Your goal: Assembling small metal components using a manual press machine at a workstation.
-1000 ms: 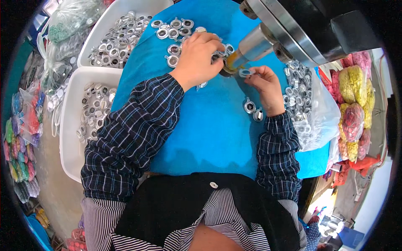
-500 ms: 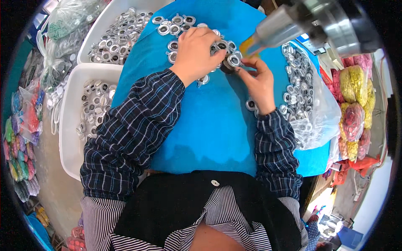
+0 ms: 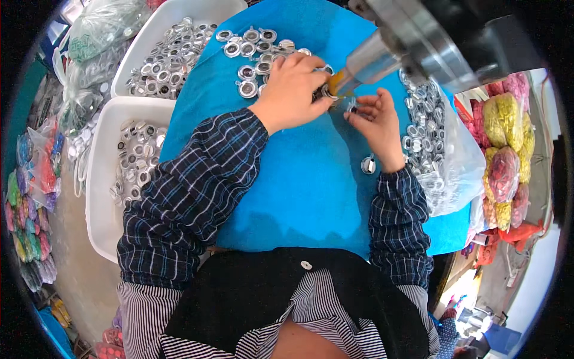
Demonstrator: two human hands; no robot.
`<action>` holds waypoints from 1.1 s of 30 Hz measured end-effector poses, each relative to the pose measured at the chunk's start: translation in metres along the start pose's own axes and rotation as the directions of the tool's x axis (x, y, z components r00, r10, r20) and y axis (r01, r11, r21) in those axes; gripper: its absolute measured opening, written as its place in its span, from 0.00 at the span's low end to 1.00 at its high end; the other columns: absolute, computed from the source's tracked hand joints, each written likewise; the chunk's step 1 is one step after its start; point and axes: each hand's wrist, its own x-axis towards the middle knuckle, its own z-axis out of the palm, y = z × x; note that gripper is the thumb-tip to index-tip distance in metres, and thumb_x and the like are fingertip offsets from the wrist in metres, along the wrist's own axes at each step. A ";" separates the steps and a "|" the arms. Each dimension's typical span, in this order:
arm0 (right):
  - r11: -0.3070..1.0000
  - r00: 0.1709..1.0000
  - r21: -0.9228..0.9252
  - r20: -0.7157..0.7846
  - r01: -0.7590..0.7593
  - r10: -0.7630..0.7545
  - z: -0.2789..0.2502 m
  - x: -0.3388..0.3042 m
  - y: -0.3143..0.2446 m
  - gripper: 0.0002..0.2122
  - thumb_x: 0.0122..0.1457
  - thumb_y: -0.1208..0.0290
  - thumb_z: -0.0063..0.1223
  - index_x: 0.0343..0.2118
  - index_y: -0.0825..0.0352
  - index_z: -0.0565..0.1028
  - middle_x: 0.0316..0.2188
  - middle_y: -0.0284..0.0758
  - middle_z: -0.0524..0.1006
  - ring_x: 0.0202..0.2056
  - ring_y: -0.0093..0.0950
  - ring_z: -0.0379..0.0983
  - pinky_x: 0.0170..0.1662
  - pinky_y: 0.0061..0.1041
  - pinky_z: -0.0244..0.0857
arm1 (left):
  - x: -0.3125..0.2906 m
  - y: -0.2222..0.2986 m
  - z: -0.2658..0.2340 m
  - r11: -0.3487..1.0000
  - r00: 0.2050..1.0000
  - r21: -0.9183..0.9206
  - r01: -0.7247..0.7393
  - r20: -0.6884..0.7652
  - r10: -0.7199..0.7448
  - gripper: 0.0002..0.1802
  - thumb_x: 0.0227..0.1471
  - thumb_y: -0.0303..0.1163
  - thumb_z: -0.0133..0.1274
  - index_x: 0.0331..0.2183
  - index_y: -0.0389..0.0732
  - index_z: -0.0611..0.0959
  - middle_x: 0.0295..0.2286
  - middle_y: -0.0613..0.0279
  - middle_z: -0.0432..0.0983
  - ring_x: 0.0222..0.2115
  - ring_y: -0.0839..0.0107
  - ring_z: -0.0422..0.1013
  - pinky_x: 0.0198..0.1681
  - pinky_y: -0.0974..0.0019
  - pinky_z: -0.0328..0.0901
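My left hand (image 3: 293, 96) reaches over the blue cloth with its thumb and fingers closed on a small silver-rimmed round piece (image 3: 326, 91). That piece sits under the yellow tip (image 3: 341, 82) of a metal press (image 3: 397, 51), and the hand partly hides it. A little to the right, my right hand (image 3: 379, 128) pinches another small round piece (image 3: 351, 106), slightly blurred, between thumb and fingertips. Several similar silver-rimmed pieces (image 3: 248, 49) with dark centres lie beyond and left of my left hand. A single piece (image 3: 368, 164) rests beside my right wrist.
Two white bins (image 3: 98, 179) holding silver pieces stand on the left. At the right edge of the blue cloth (image 3: 287, 197), a heap of silver pieces (image 3: 424, 128) spills from a clear plastic bag (image 3: 457, 161). Bagged yellow and red goods (image 3: 505, 125) hang farther right.
The press tip has come lower and left, onto the piece in my left hand. My right hand has drawn away to the right, apart from that piece.
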 end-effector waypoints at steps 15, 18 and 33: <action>0.974 1.000 -0.227 -0.011 -0.010 0.008 -0.030 -0.017 -0.022 0.17 0.51 0.79 0.56 0.44 0.71 0.66 0.39 0.37 0.73 0.38 0.27 0.74 0.33 0.28 0.68 | -0.003 -0.015 -0.004 0.974 0.970 0.043 0.224 -0.103 -0.219 0.17 0.40 0.40 0.58 0.34 0.43 0.82 0.39 0.60 0.73 0.45 0.59 0.65 0.49 0.53 0.57; 0.610 0.929 -0.792 0.229 0.005 0.290 -0.048 -0.040 -0.027 0.12 0.52 0.74 0.57 0.38 0.71 0.68 0.33 0.35 0.74 0.33 0.24 0.74 0.29 0.26 0.66 | -0.001 -0.014 -0.003 0.979 0.975 0.029 0.201 -0.100 -0.197 0.17 0.40 0.39 0.58 0.35 0.43 0.82 0.40 0.60 0.73 0.45 0.59 0.65 0.50 0.53 0.56; 0.943 0.992 0.319 -0.108 0.092 -0.060 0.030 0.010 0.010 0.13 0.50 0.81 0.58 0.38 0.66 0.71 0.36 0.31 0.75 0.38 0.20 0.71 0.40 0.20 0.66 | 0.001 -0.006 -0.002 0.995 0.995 -0.018 0.097 0.010 -0.097 0.16 0.42 0.41 0.58 0.32 0.42 0.82 0.39 0.63 0.73 0.45 0.60 0.65 0.50 0.52 0.55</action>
